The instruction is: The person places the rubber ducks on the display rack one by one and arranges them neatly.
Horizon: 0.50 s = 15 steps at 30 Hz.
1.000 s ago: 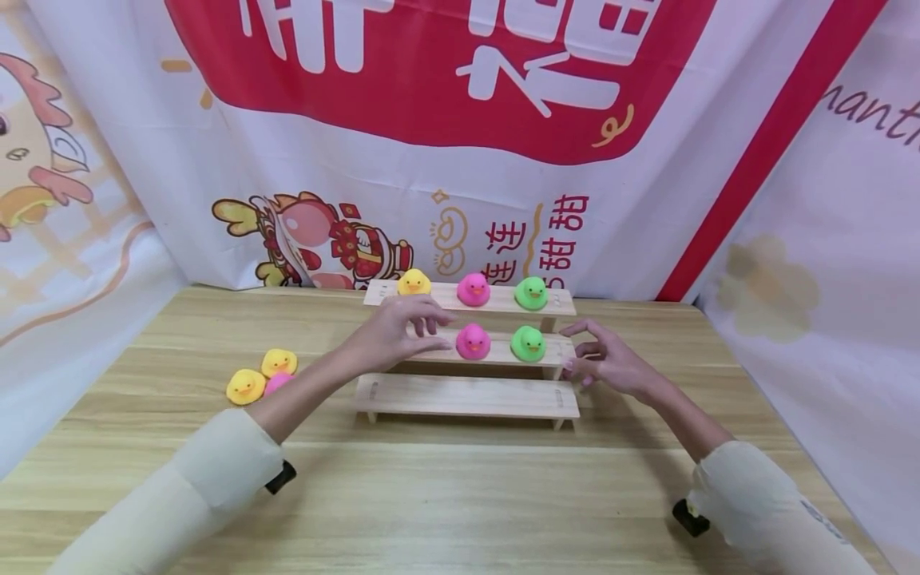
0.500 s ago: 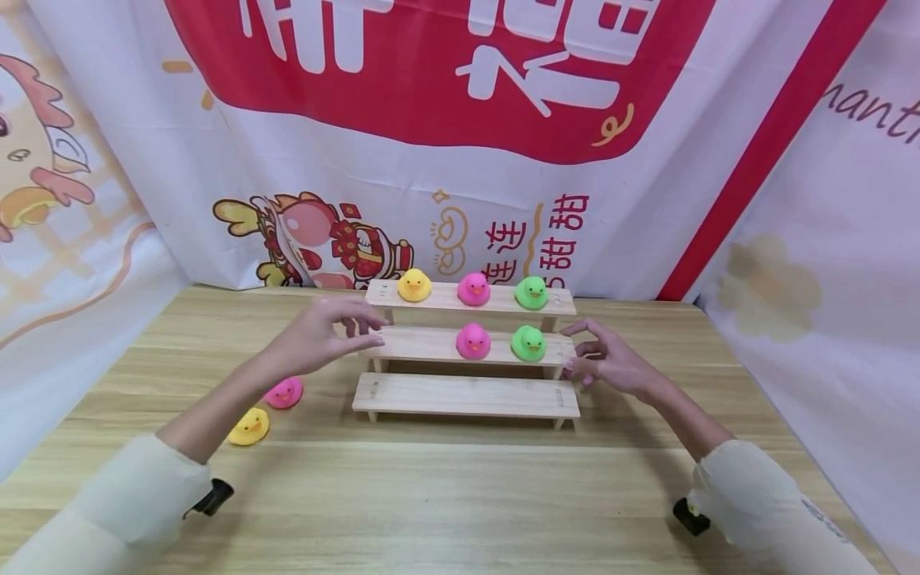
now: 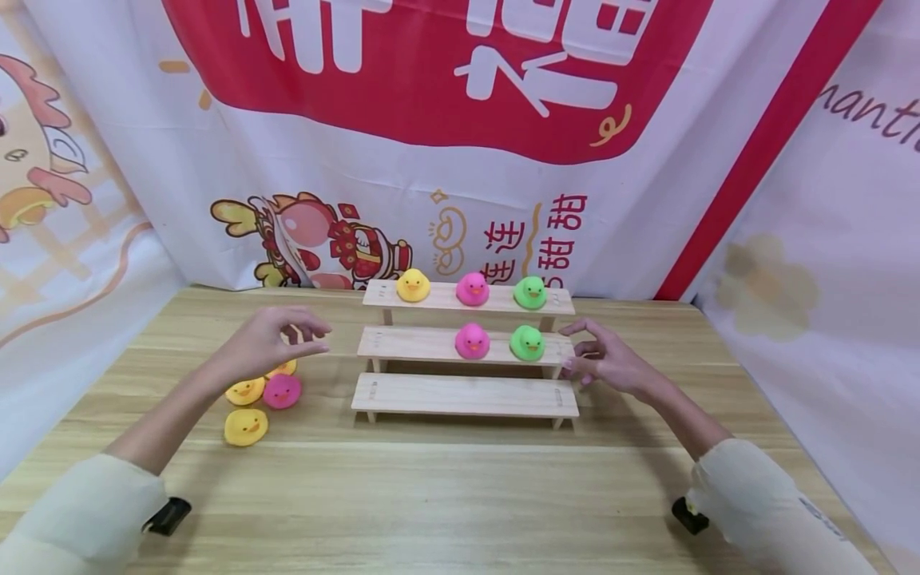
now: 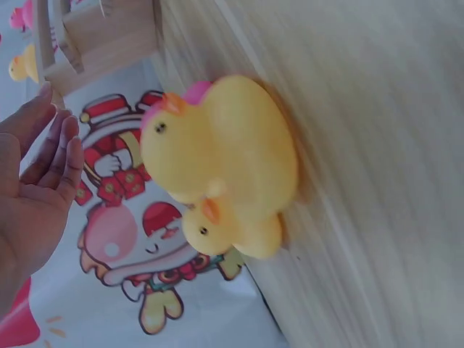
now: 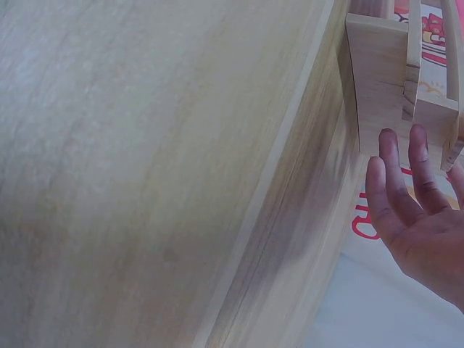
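Note:
A three-step wooden display stand (image 3: 463, 396) holds small toy ducks. Its top step carries a yellow duck (image 3: 413, 285), a pink duck (image 3: 473, 288) and a green duck (image 3: 530, 292); another pink duck (image 3: 472, 341) and green duck (image 3: 528, 343) sit on the middle step. My left hand (image 3: 269, 339), fingers loosely bent and holding nothing, hovers left of the stand. Below it a loose pink duck (image 3: 282, 391) and three yellow ducks (image 4: 250, 145) lie on the table, one partly hidden by the hand. My right hand (image 3: 604, 359) has its fingertips right at the stand's right end.
The wooden tabletop (image 3: 446, 495) extends in front of the stand. Behind it hangs a printed red and white cloth (image 3: 431, 176), with more printed cloth at both sides. The stand's side panel (image 5: 380, 80) rises close to my right fingers.
My left hand has moved left from beside the middle step's pink duck to above the loose ducks, holding nothing. My right hand stays at the stand's end.

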Tool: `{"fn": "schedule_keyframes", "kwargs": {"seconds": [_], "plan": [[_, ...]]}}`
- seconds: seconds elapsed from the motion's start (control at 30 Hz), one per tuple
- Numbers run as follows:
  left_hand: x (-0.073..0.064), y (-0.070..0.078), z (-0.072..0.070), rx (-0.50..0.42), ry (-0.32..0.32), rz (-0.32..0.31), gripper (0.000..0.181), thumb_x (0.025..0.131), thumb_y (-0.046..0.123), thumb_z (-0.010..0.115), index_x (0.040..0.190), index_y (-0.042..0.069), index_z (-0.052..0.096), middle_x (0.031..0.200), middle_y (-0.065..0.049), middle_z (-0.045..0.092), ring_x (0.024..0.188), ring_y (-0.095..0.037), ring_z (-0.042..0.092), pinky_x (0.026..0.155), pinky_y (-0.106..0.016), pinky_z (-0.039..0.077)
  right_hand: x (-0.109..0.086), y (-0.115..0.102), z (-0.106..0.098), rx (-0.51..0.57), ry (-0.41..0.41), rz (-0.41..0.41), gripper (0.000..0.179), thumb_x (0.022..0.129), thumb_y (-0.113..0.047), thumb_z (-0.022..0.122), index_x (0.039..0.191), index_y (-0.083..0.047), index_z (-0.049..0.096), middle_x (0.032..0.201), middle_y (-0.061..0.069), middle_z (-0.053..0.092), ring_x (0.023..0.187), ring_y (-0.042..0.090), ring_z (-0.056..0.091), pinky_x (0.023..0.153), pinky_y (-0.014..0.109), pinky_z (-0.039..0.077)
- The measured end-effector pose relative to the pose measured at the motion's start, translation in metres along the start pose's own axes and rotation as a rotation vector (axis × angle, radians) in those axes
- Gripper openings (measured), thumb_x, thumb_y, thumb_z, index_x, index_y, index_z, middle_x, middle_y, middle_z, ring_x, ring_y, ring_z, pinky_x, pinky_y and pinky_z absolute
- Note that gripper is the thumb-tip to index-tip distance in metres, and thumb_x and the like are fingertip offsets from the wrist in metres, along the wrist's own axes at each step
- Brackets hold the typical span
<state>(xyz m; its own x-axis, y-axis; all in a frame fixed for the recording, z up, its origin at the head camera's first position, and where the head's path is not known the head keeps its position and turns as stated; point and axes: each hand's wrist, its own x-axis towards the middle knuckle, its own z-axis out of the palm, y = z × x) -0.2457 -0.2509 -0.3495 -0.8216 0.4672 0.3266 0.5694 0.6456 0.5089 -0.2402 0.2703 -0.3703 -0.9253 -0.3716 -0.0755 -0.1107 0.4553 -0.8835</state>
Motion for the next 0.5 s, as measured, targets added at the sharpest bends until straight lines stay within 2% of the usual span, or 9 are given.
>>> {"fn": "schedule_keyframes", "kwargs": {"seconds": [0.27, 0.5], "plan": [[-0.012, -0.024, -0.011, 0.056, -0.022, -0.094, 0.020, 0.090, 0.012, 0.082, 0.105, 0.001, 0.077, 0.094, -0.005, 0.075, 0.080, -0.014, 0.063, 0.069, -0.023, 0.055, 0.000, 0.001, 0.000, -0.004, 0.001, 0.000, 0.049, 0.099, -0.004, 0.065, 0.142, 0.001, 0.040, 0.103, 0.028, 0.067, 0.096, 0.034, 0.070, 0.074, 0.040, 0.062], [-0.019, -0.039, -0.017, 0.118, -0.028, -0.102, 0.026, 0.087, 0.010, 0.085, 0.106, -0.004, 0.076, 0.099, -0.015, 0.075, 0.082, -0.020, 0.063, 0.066, -0.025, 0.054, 0.001, 0.001, 0.000, -0.002, 0.004, 0.005, 0.049, 0.099, -0.005, 0.066, 0.141, 0.001, 0.041, 0.103, 0.027, 0.066, 0.095, 0.033, 0.069, 0.075, 0.041, 0.062]]}}
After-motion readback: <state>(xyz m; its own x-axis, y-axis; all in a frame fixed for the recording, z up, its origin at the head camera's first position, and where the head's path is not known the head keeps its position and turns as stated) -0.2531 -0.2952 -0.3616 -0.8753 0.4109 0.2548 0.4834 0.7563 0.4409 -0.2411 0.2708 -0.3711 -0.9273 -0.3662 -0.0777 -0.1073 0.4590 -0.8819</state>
